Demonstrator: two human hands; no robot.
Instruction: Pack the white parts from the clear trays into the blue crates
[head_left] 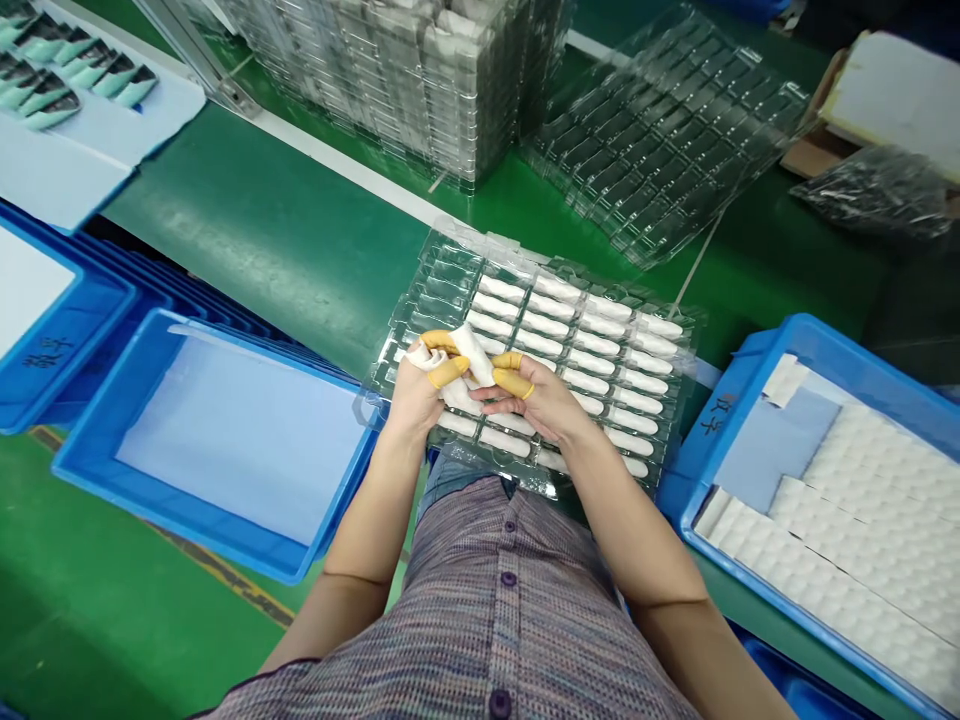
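Note:
In front of my body lies a clear plastic blister tray (441, 292) with rows of slim white pieces (595, 361) in its slots; the slots at its upper left hold none. Above the tray, my left hand (417, 392) is closed on a crumpled white cloth (460, 398), with yellow finger cots on the fingertips. A white piece (475, 356) stands tilted between both hands, against the cloth. My right hand (546, 398), also in yellow cots, pinches the lower right end of that piece between thumb and finger. My fingers partly hide the cloth and the piece.
Left of me is a blue bin (225, 450) with a pale sheet inside. At right, another blue bin (697, 470) holds white bumpy sheets. Stacked clear trays (450, 110) and a loose clear tray (675, 130) lie beyond. Teal and black parts (67, 65) sit at upper left.

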